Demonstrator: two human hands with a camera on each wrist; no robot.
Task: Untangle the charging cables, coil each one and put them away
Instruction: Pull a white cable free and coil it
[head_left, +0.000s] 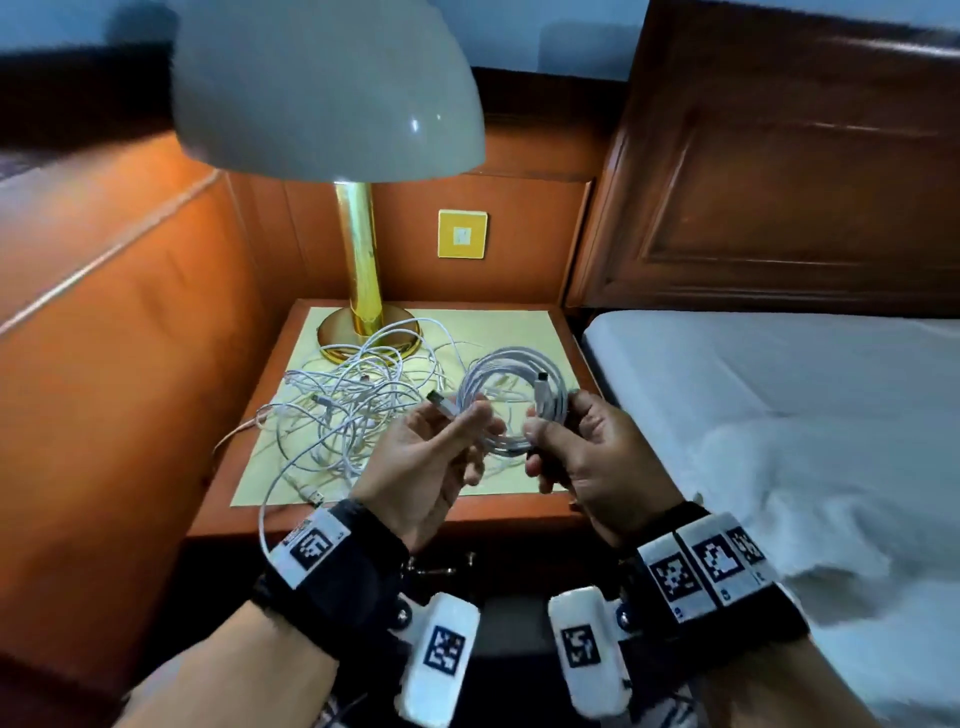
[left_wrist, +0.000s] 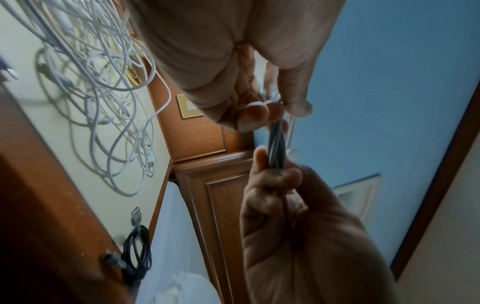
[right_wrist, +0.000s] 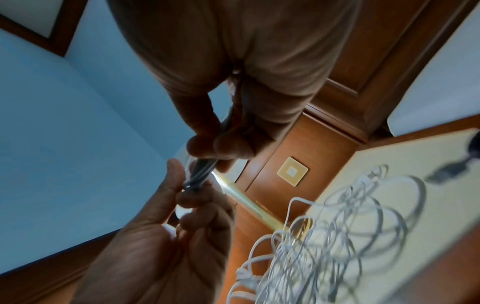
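A coiled white cable (head_left: 511, 358) hangs above the nightstand (head_left: 524, 325), held between both hands. My left hand (head_left: 467, 421) pinches the coil's left side, and a USB plug (head_left: 440, 403) sticks out past its fingers. My right hand (head_left: 545, 431) grips the coil's right side, where the other connector (head_left: 542, 378) pokes up. In the left wrist view the bundled strands (left_wrist: 277, 139) run from the left fingertips (left_wrist: 257, 112) down into the right hand (left_wrist: 280, 176). A tangle of white cables (head_left: 343, 405) lies on the nightstand, left of the hands.
A brass lamp (head_left: 363, 291) with a white shade stands at the back of the nightstand, its base touching the tangle. A coiled black cable (left_wrist: 137, 253) lies near the nightstand's front edge. A bed (head_left: 779, 415) is on the right and an orange padded panel (head_left: 130, 338) on the left.
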